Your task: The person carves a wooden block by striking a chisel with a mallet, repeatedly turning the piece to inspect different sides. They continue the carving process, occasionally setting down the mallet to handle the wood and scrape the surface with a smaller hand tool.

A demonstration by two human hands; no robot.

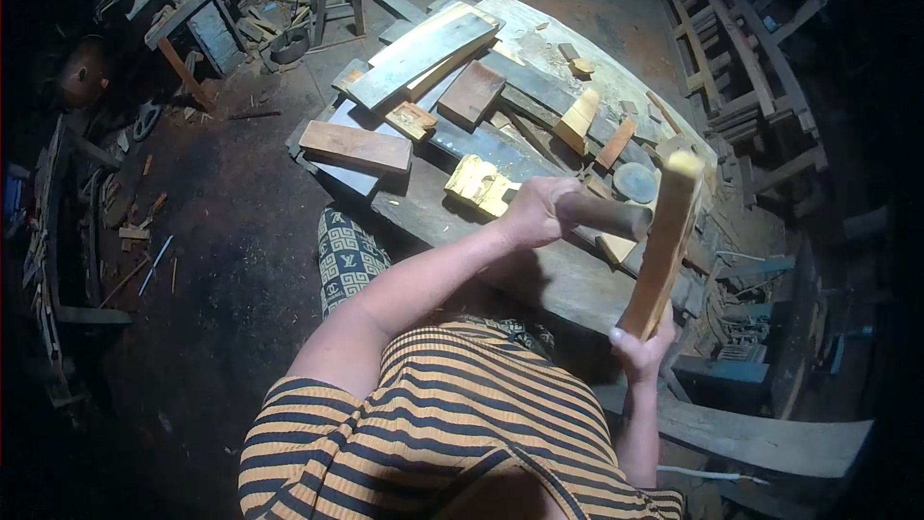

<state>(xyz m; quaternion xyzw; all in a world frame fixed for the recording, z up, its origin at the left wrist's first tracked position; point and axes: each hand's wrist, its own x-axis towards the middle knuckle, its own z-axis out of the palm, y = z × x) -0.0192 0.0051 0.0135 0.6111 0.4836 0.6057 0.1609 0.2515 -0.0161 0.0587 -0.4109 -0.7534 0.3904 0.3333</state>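
My left hand (537, 214) is wrapped round a chisel (606, 215) with a thick, round, dark wooden handle, whose butt end points right. The blade end is mostly hidden by my hand, close to a pale yellow wood block (475, 183) with a carved, uneven top near the bench's front edge. My right hand (647, 345) grips the lower end of a long wooden bar (664, 241). The bar stands raised and nearly upright, its top overlapping the bench in this view, just right of the chisel's butt end.
On the wooden bench (423, 214) lie a reddish-brown block (356, 147), a dark brown block (472, 94), a long grey board (423, 58), a pale wedge (577, 120) and a round tin (635, 182). Timber racks (741, 48) stand at right; scraps litter the floor.
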